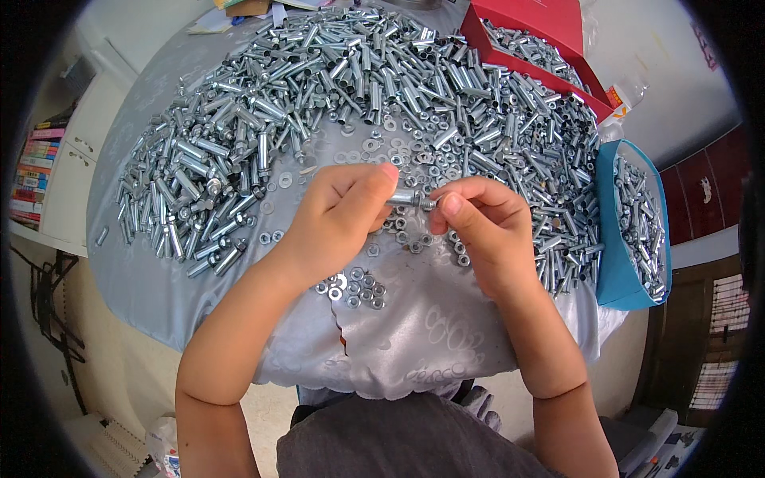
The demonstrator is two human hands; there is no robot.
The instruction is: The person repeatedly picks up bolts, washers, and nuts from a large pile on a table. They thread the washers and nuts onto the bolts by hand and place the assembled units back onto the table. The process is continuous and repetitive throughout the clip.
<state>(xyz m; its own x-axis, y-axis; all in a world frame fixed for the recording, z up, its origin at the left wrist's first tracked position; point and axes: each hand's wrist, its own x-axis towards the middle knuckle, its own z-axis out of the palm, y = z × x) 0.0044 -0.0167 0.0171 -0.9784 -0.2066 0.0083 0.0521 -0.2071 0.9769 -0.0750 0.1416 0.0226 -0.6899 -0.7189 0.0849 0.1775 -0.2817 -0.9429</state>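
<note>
Hands, curled closed, grip one metal bolt

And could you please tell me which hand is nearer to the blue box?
The right hand: the blue box stands off to its right; the left hand is farther left.

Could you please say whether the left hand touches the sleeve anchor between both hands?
Touching: the head view shows the left hand gripping one end of the sleeve anchor.

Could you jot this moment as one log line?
left hand: holds metal fastener | right hand: fingering its right end | beyond: heaped metal parts | right side: red box, blue container
</note>
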